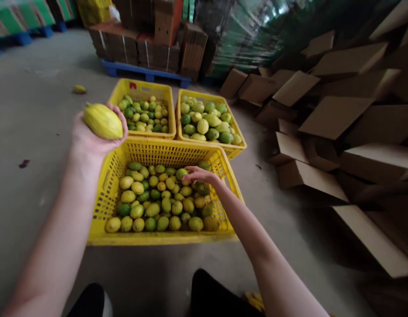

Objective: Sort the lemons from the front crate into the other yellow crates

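My left hand [100, 132] is raised over the far left corner of the near crate, its fingers wrapped round a large, ribbed yellow lemon [103, 121]. The near yellow plastic crate [161, 239] stands on the floor before me, its bottom covered with many green and yellow lemons [153, 209]. My right hand [199, 175] reaches into this crate on the right side, fingers stretched out and apart. Its fingertips are at a yellow-green lemon [180, 174]; whether they press on it I cannot tell.
Behind stand two more crates, the left one [151, 134] with smaller lemons and the right one [212, 143] with larger ones. A single lemon [79, 89] lies on the floor. Cardboard boxes [336, 119] are heaped at right. A blue pallet [144, 72] bears flattened cartons.
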Available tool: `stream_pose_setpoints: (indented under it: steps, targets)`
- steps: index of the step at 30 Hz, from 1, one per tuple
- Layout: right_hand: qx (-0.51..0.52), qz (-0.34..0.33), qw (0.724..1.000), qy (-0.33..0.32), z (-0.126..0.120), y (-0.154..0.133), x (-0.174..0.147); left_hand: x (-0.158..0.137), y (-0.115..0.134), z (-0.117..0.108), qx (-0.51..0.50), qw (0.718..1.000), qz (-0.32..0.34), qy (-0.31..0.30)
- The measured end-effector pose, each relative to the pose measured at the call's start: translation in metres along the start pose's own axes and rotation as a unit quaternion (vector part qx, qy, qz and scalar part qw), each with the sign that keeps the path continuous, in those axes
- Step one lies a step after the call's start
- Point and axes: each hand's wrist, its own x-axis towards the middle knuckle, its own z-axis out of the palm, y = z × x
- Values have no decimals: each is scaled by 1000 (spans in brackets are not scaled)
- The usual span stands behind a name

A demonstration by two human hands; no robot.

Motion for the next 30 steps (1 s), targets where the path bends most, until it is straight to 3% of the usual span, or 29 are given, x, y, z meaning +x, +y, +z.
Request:
stream_pose_setpoints:
  steps: [2, 5, 10, 15, 18, 20, 26, 30]
  targets:
    - [180, -78, 981, -4, -8, -29, -7, 0, -4, 1, -11, 999, -49, 11]
    - [357, -173, 916, -53, -10, -78, -20, 2, -14, -2, -3, 993, -113, 27]
    - [452, -214, 863, -68, -9, -148, -38, 8, -40, 2, 63, 982, -170, 61]
    - [525, -248, 814, -26, -18, -194, -48, 3, -49, 22, 31, 983, -180, -22]
    - [539, -306, 785, -6, -15, -202, -60, -3, -42, 30, 0, 991, -107, -78]
    - [532, -330, 780, 3, -10, -200, -69, -8, -37, 29, -21, 991, -74, -106]
    - [453, -374, 809, 15, -2, -179, -91, -15, -27, 18, -45, 987, -55, -147]
    - [408, -408, 810, 107, 5, -170, -99, -18, -29, 21, -17, 985, -51, -163]
